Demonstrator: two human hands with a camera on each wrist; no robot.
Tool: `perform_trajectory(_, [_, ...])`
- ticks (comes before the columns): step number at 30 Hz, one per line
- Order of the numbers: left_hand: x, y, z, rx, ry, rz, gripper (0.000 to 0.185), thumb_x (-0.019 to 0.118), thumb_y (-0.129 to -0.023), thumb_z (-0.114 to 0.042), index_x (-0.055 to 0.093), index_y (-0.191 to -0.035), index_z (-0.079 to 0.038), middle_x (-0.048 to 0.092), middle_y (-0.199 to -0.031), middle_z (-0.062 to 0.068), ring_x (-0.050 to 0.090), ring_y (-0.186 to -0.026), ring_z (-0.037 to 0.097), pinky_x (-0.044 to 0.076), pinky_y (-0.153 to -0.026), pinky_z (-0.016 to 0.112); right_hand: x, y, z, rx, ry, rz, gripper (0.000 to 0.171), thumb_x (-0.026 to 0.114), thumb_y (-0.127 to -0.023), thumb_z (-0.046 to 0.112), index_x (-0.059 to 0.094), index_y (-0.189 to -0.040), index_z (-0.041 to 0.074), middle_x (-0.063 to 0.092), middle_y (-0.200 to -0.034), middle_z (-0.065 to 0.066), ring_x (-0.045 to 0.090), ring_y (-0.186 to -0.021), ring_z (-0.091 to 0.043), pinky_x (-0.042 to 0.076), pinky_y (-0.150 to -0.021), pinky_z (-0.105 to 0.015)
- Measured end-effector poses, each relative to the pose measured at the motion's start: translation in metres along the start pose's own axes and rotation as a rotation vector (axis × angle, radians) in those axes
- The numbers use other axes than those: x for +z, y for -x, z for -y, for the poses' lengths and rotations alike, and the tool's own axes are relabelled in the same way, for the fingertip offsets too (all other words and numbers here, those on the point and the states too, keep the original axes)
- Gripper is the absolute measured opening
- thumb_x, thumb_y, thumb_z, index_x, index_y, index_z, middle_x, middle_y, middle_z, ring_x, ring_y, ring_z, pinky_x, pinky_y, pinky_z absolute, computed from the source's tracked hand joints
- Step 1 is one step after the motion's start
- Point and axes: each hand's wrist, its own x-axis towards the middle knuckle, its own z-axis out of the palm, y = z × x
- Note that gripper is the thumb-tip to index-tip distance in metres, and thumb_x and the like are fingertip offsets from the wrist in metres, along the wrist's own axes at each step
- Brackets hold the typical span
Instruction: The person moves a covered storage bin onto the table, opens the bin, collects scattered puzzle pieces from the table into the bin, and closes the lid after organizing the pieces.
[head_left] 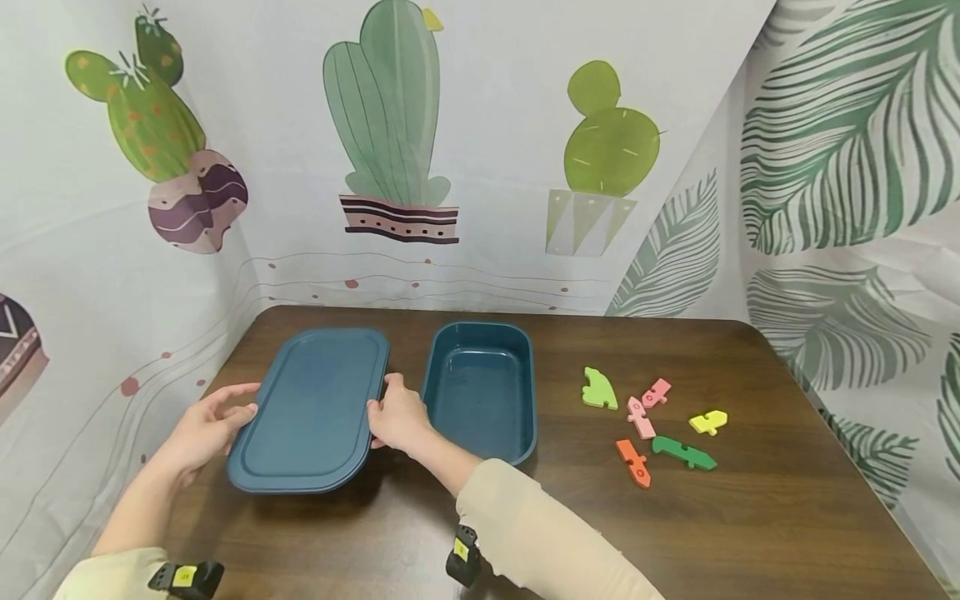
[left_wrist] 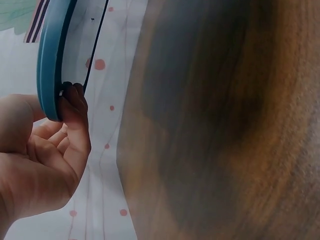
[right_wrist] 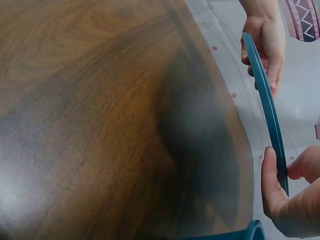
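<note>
Yellow labels (head_left: 184,576) sat too small to read; left hand (head_left: 206,429), right hand (head_left: 401,417) both pinched the smooth, round-cornered blue lid (head_left: 311,408)!

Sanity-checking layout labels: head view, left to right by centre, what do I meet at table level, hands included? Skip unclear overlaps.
Left hand → blue lid → right hand → blue container → light green piece → orange piece → yellow piece.

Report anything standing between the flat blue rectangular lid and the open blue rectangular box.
Only the right grip, holding the lid by its right edge; no loose object shows between it and the box.
</note>
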Motion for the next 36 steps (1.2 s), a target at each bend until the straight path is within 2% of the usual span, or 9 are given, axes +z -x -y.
perform_trajectory(5, [-0.001,0.001,0.006,-0.018,-0.040,-0.006,0.050,0.051,-0.095,-0.025,0.035,-0.134,0.002,0.061,-0.081,-0.003,0.041,-0.051,0.007,0.040,-0.045,0.028,0.007,0.003,-0.001,0.013,0.016,0.016,0.048,0.053,-0.092,0.015,0.036,-0.135,0.004,0.059,-0.059,-0.004,0.061,-0.043,-0.013,0.044,-0.044,-0.020])
perform_trajectory(9, [-0.003,0.002,0.009,-0.047,-0.049,0.010,0.050,0.049,-0.096,-0.025,0.033,-0.135,0.002,0.061,-0.083,0.001,0.043,-0.053,0.008,0.042,-0.047,0.028,0.012,0.005,-0.001,0.013,0.040,0.025,0.049,0.053,-0.092,0.015,0.035,-0.136,0.003,0.058,-0.055,-0.003,0.062,-0.044,-0.013,0.045,-0.052,-0.018])
perform_trajectory(13, [-0.003,0.003,0.011,-0.079,-0.035,0.029,0.052,0.048,-0.096,-0.026,0.031,-0.137,0.001,0.061,-0.087,0.003,0.048,-0.058,0.006,0.045,-0.050,0.027,0.015,0.006,-0.002,0.015,0.071,0.022,0.050,0.053,-0.092,0.016,0.035,-0.136,0.003,0.057,-0.052,-0.001,0.062,-0.044,-0.013,0.045,-0.054,-0.018])
perform_trajectory(16, [-0.003,0.004,0.013,-0.101,-0.046,0.032,0.052,0.048,-0.096,-0.027,0.030,-0.138,0.000,0.061,-0.090,0.007,0.045,-0.056,0.006,0.045,-0.049,0.026,0.018,0.007,-0.002,0.021,0.087,0.024,0.050,0.052,-0.092,0.017,0.035,-0.137,0.003,0.057,-0.052,-0.001,0.061,-0.043,-0.011,0.044,-0.051,-0.018])
perform_trajectory(21, [-0.002,0.006,0.015,-0.120,-0.078,0.038,0.053,0.047,-0.096,-0.029,0.031,-0.138,-0.001,0.058,-0.099,0.013,0.038,-0.052,0.005,0.041,-0.047,0.026,0.021,0.007,-0.004,0.032,0.107,0.026,0.049,0.052,-0.093,0.017,0.036,-0.137,0.003,0.059,-0.056,-0.001,0.059,-0.042,-0.009,0.045,-0.057,-0.019])
perform_trajectory(26, [0.000,0.005,0.018,-0.116,-0.058,0.052,0.053,0.047,-0.096,-0.028,0.031,-0.138,0.001,0.059,-0.095,0.010,0.045,-0.057,0.005,0.046,-0.051,0.028,0.024,0.006,-0.006,0.036,0.130,0.007,0.047,0.053,-0.092,0.018,0.038,-0.134,0.003,0.058,-0.058,-0.001,0.059,-0.042,-0.009,0.046,-0.060,-0.021])
perform_trajectory(31, [0.002,0.005,0.021,-0.109,-0.061,0.046,0.050,0.047,-0.096,-0.024,0.032,-0.136,0.002,0.057,-0.083,0.003,0.035,-0.050,0.003,0.040,-0.045,0.025,0.028,0.005,-0.008,0.032,0.180,-0.002,0.047,0.053,-0.093,0.018,0.039,-0.134,0.001,0.055,-0.052,0.003,0.054,-0.038,-0.005,0.047,-0.068,-0.023])
perform_trajectory(33, [0.002,0.004,0.023,-0.111,-0.062,0.046,0.049,0.047,-0.096,-0.024,0.033,-0.136,0.002,0.056,-0.082,0.003,0.034,-0.050,0.003,0.039,-0.045,0.024,0.029,0.005,-0.008,0.028,0.197,-0.002,0.047,0.053,-0.093,0.019,0.039,-0.134,0.001,0.055,-0.054,0.004,0.053,-0.037,-0.004,0.047,-0.069,-0.023])
perform_trajectory(36, [0.002,0.004,0.026,-0.119,-0.070,0.049,0.050,0.047,-0.096,-0.025,0.033,-0.136,0.002,0.057,-0.087,0.006,0.041,-0.054,0.004,0.043,-0.048,0.026,0.031,0.005,-0.008,0.033,0.204,-0.001,0.047,0.053,-0.092,0.019,0.040,-0.133,0.001,0.057,-0.062,0.002,0.053,-0.038,-0.004,0.047,-0.066,-0.022])
